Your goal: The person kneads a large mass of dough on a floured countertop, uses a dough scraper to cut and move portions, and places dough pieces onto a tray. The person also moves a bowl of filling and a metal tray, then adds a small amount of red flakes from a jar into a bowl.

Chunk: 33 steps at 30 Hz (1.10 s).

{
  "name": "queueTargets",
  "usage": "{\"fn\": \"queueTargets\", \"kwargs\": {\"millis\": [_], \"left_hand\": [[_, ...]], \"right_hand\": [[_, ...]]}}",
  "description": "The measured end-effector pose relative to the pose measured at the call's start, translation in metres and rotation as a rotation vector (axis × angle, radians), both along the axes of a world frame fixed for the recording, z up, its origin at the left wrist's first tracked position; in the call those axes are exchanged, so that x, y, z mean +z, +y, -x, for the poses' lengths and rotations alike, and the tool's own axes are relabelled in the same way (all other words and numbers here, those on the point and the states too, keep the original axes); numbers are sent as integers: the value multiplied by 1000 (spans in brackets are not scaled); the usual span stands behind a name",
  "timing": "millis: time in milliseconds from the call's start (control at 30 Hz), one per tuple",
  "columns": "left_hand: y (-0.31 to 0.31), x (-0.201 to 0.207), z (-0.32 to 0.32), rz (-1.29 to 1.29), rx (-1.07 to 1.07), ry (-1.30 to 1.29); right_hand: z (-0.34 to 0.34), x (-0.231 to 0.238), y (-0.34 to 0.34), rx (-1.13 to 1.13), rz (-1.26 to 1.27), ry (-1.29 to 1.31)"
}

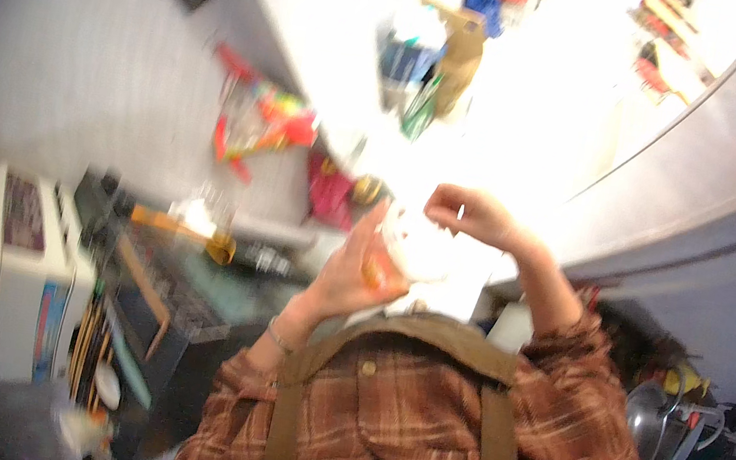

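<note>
My left hand (340, 274) is wrapped round a white, roundish thing (411, 244) with an orange part low on its side, held up in front of my chest. Glare washes out its shape, so I cannot tell its kind. Just above and to the right of it, my right hand (477, 216) has its thumb and fingers curled together in a pinch. Whatever is between those fingertips, if anything, is lost in the bright light. Whether the right fingertips touch the white thing cannot be made out.
A cream-coloured boxy appliance (33, 275) stands at the left, with a dark, cluttered worktop (186, 298) beside it. Red and yellow bags (261, 119) hang on the wall ahead. Beyond the bright opening are a blue bucket (409, 63) and a green bottle (421, 109). Metal pans (647, 415) are at the right.
</note>
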State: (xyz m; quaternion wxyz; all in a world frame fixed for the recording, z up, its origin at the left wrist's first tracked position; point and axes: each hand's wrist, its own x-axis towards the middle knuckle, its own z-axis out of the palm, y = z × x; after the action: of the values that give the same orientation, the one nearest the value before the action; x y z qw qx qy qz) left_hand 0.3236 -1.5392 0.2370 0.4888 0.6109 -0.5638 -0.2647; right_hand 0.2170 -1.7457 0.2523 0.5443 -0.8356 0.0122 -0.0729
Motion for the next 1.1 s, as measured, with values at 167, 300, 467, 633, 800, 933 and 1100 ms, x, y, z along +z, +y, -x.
{"fn": "queueTargets", "kwargs": {"millis": [167,300,467,633,800,933,1100], "left_hand": [[-129,9,-33,-105,-177,101],[-215,3,-67,-219,-292,156],[-333,-2,-134,-271,-480,46],[-465,9,-189,-227,-646,76],[-586,-3,-210,-354,-740,129],[-682,-21,-233,-116,-562,-710],[-824,-15,-223,-155,-577,-1167]], "right_hand": [[1,-4,-116,-197,-33,122],[-6,-30,-186,-342,-196,132],[-29,-47,-291,-587,-370,21],[-73,-37,-378,-625,-287,-8],[-30,-34,-462,-976,-298,-160],[10,-57,-515,-1332,-405,-204],[28,-93,-608,-1454,-488,-263]]}}
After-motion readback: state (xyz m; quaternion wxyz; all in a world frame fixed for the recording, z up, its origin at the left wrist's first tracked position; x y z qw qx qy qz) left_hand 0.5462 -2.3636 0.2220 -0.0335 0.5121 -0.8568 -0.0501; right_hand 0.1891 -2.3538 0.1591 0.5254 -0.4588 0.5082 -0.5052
